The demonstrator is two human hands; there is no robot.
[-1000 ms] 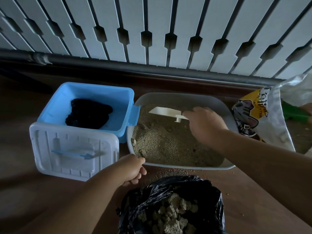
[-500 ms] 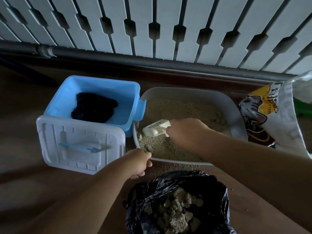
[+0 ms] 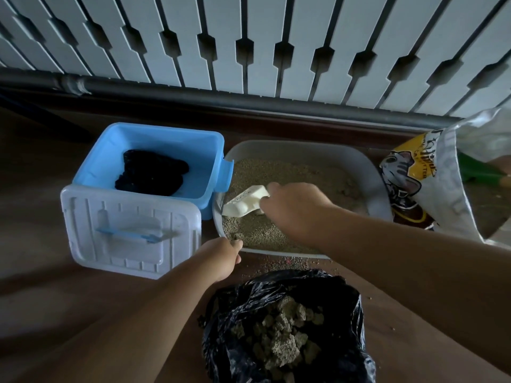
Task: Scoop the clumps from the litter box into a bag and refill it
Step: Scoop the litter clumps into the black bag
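Right hand is gripping the white scoop by its handle, fingers curled, blade tipping into litter at the litter box left end. Left hand is curling on the near rim. Black bag of clumps is sitting just in front.

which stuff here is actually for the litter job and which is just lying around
For the job: litter box, scoop in right hand, black bag of clumps, litter sack.
Just lying about: blue bin, its white lid, radiator.
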